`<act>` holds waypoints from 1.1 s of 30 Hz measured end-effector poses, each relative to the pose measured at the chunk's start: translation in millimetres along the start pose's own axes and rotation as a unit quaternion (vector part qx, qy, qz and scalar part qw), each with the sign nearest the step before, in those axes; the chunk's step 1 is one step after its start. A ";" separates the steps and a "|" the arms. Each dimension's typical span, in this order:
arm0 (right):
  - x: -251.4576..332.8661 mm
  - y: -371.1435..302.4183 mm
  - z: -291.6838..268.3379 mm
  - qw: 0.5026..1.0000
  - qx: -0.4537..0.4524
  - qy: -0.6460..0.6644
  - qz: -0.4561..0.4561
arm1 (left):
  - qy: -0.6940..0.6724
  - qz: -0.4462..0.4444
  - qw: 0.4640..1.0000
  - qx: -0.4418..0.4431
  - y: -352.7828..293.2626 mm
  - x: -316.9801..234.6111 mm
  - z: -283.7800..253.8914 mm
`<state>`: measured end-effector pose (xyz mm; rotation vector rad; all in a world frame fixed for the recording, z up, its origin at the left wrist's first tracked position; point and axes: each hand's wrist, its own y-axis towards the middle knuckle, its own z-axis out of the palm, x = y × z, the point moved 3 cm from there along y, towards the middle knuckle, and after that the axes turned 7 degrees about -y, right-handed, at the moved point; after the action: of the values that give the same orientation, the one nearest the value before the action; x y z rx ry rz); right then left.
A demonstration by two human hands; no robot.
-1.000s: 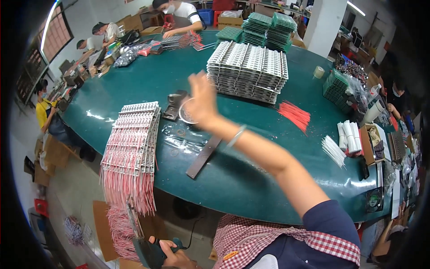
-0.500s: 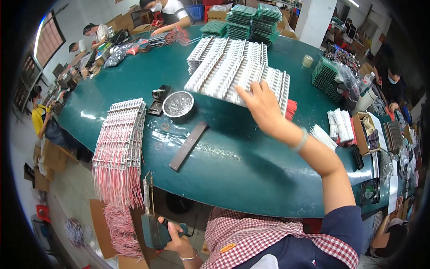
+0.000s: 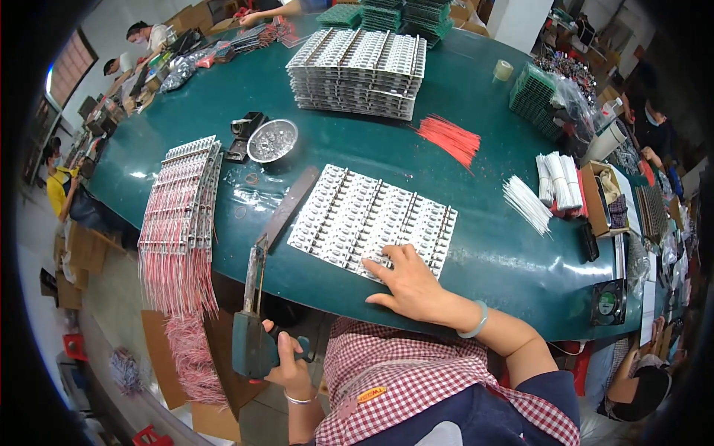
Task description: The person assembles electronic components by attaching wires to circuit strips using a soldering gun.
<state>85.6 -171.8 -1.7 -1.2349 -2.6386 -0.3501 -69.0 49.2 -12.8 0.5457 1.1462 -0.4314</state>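
Gripping a green hand tool with the left hand, wrapping fingers round its handle and pointing its long metal front end up past the near edge of the table. Resting the right hand on the near edge of a white panel, spreading the fingers apart and touching with the fingertips, not clamping. Having the panel lying flat on the table, directly in front, beside a dark bar along its left edge, without being able to tell whether touching.

Probably handling a light, fairly stiff sheet, judging by its thinness and flatness. Likely sliding easily on the smooth tabletop, and possibly cracking if bending sharply across its many rows. Best taking hold by two opposite edges, sparing the small parts in the middle.

Looking to containers, seeing a round metal bowl holding small shiny bits, too tiny for identifying. Noticing an open cardboard box on the right, holding pale and dark cloth-like pieces. Also finding a carton below the table on the left, with pink-and-white wires bunching at its opening; not making out how deep inside.
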 end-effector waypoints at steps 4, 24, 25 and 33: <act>-30.1 2.3 -2.6 0.998 -0.047 -0.034 -0.029 | -0.004 -0.013 1.000 0.012 2.1 1.4 9.0; -178.0 67.1 -33.3 0.962 -0.264 -0.036 0.063 | 0.002 -0.065 0.995 0.078 50.0 7.0 109.9; -202.1 80.9 -33.8 0.954 -0.280 -0.080 0.069 | 0.002 -0.069 0.995 0.069 50.3 7.8 118.0; -264.0 141.2 -12.4 0.936 -0.245 -0.234 0.099 | 0.057 -0.081 0.991 0.087 43.2 14.9 135.5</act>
<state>361.8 -279.0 -47.3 -1.9354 -2.8665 -0.8060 60.5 0.3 23.0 0.6383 1.2758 -0.6508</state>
